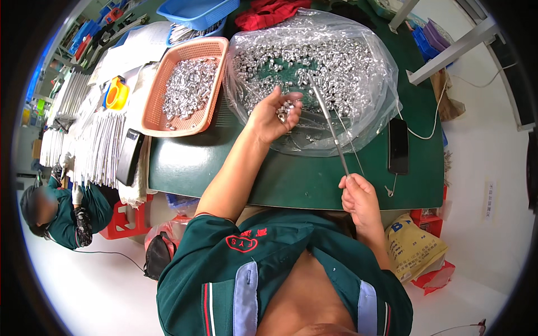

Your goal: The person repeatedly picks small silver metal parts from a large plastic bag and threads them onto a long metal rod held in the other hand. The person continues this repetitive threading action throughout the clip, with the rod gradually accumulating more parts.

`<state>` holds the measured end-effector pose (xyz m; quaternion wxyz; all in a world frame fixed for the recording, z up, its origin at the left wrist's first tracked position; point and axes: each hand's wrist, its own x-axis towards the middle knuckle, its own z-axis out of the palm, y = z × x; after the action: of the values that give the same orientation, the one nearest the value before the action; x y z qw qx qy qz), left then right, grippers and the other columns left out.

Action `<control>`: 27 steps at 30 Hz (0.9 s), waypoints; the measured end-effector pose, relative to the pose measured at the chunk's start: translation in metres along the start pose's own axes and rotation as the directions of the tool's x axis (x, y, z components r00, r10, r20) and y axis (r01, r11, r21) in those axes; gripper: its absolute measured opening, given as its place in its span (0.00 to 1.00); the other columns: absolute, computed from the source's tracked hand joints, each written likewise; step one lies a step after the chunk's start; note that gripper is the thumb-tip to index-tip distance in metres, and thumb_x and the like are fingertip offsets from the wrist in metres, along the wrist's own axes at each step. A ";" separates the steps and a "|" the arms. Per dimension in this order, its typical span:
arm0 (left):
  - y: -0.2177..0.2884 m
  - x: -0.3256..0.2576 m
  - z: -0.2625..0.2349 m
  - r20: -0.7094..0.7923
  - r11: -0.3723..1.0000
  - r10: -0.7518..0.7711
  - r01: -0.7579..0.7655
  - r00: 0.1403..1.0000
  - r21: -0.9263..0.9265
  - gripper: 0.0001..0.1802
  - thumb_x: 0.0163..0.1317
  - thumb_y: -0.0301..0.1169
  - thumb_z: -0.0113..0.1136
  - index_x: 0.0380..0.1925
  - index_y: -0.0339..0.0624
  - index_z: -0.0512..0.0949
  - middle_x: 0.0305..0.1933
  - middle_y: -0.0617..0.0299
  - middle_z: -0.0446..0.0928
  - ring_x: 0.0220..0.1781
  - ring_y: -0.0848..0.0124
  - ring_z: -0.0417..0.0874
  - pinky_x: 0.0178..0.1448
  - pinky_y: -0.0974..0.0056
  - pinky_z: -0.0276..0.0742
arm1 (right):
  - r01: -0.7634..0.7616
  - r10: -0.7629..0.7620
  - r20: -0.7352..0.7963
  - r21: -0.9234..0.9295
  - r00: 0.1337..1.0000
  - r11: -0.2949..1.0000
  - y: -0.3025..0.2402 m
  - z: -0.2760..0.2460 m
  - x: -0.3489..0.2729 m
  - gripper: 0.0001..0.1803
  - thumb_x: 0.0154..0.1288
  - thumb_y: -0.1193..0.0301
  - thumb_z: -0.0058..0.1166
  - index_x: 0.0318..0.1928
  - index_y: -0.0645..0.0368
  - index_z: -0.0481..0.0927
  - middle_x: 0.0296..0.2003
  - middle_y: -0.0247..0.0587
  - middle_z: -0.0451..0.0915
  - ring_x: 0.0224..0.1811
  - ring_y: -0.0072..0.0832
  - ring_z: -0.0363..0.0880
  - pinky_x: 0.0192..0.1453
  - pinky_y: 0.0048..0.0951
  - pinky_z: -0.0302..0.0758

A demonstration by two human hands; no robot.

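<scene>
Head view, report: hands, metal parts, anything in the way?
Left hand cupping small metal parts. Right hand gripping thin metal rod, far end over parts in clear plastic bag. Black phone right of bag, apart from both hands.

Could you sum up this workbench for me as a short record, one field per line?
Left hand: cupped around small silver pieces
Right hand: gripping a thin metal rod
Clear plastic bag: spread wide, many similar pieces in it
Orange basket: left of the bag, also holding silver pieces
Table: dark green top
Black phone: lying right of the bag
Co-worker: far left, in a dark green top
</scene>
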<state>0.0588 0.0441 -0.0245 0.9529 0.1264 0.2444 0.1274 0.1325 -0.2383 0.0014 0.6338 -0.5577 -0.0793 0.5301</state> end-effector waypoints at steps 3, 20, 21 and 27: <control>0.002 0.002 0.000 -0.051 0.954 0.107 -0.117 0.993 -0.276 0.28 0.72 0.46 0.34 0.46 0.25 0.68 0.47 0.39 0.68 0.51 0.51 0.72 0.57 0.52 0.75 | -0.006 0.006 -0.015 -0.010 1.000 1.000 0.001 -0.004 -0.004 0.13 0.71 0.65 0.45 0.33 0.60 0.71 0.15 0.20 0.55 0.13 0.08 0.47 0.15 0.15 0.44; 0.012 -0.003 -0.003 0.144 0.961 0.150 -0.111 0.978 -0.254 0.17 0.67 0.24 0.42 0.52 0.23 0.63 0.60 0.35 0.62 0.65 0.44 0.64 0.64 0.46 0.70 | -0.068 0.070 0.011 -0.147 0.997 0.987 0.014 -0.013 -0.011 0.12 0.71 0.66 0.44 0.32 0.59 0.73 0.15 0.18 0.56 0.14 0.08 0.47 0.16 0.15 0.45; 0.013 -0.003 -0.004 0.148 0.966 0.166 -0.130 0.975 -0.226 0.17 0.66 0.22 0.42 0.53 0.23 0.62 0.60 0.35 0.62 0.65 0.45 0.64 0.64 0.46 0.69 | -0.070 0.072 0.005 -0.160 0.997 0.985 0.015 -0.013 -0.011 0.12 0.71 0.66 0.45 0.32 0.60 0.72 0.15 0.19 0.56 0.14 0.08 0.48 0.16 0.14 0.45; 0.013 -0.002 -0.005 0.181 0.979 0.194 -0.178 0.964 -0.100 0.20 0.63 0.16 0.40 0.56 0.25 0.59 0.60 0.36 0.62 0.66 0.47 0.65 0.65 0.48 0.69 | -0.053 0.049 -0.020 -0.244 0.999 0.968 0.014 -0.015 -0.016 0.12 0.71 0.66 0.44 0.32 0.60 0.72 0.15 0.19 0.57 0.14 0.08 0.48 0.16 0.13 0.46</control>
<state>0.0519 0.0565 -0.0237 0.9601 0.1209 0.1341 0.2137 0.1281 -0.2625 -0.0074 0.5469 -0.6370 -0.1252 0.5286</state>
